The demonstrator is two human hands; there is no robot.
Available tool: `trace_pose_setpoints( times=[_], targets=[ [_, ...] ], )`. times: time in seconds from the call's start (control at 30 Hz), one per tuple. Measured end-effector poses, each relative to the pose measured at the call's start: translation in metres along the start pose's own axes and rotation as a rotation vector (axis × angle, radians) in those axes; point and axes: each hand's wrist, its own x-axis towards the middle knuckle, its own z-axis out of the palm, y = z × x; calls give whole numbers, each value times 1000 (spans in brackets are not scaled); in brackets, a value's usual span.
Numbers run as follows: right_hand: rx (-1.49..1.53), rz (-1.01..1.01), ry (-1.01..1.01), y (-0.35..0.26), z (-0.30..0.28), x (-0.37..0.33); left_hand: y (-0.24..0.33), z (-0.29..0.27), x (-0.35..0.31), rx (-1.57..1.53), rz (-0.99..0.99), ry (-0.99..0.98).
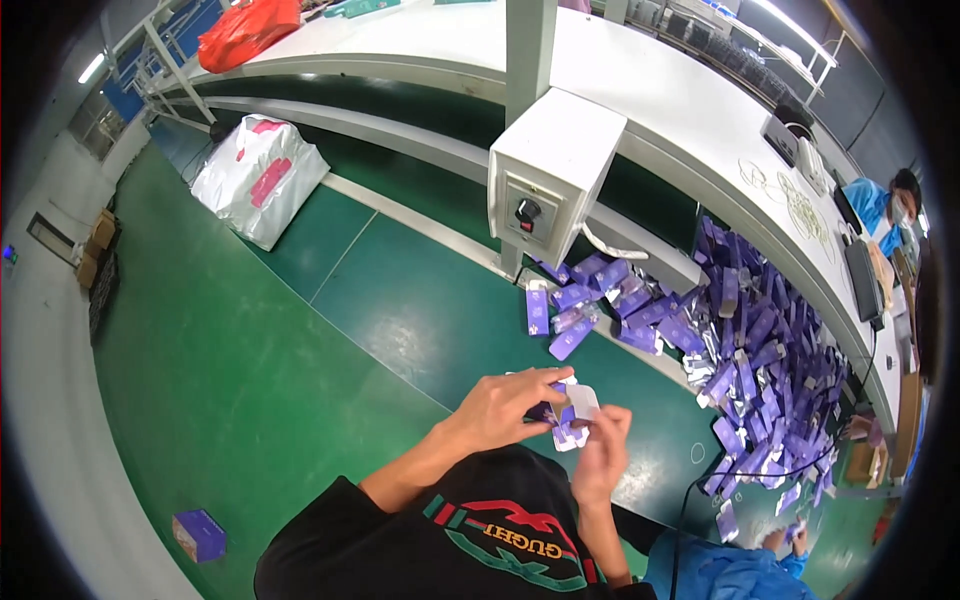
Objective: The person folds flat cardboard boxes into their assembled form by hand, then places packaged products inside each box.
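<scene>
A small purple carton (571, 436) with its white end flaps standing out is held over the green work surface, just in front of my chest. My left hand (500, 408) is closed around its left side, thumb and fingers gripping it. At the right side of the carton, the bent fingers of my right hand (604, 452) pinch at a white flap; this hand is slightly blurred. What the carton has inside I cannot make out. Beyond my hands lies a loose group of similar purple cartons (537, 308), some with open ends.
A large heap of purple cartons (765, 340) spreads at the right, under a white shelf (640, 75). A white control box (560, 130) juts from a post ahead. A silver bag (262, 180) lies far left. A blue-sleeved co-worker (725, 567) handles something purple at lower right.
</scene>
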Motion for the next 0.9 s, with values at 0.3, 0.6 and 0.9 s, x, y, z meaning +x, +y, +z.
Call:
trace_pose_setpoints(
  times=[0.3,0.6,0.9],
  targets=[
    [509,339,156,-14,-7,10,20,0,11,35,-28,-126],
    [-357,17,213,-23,1,13,29,6,18,180,-20,-100],
    [-349,42,229,-26,1,9,39,18,14,225,29,-32]
  ],
)
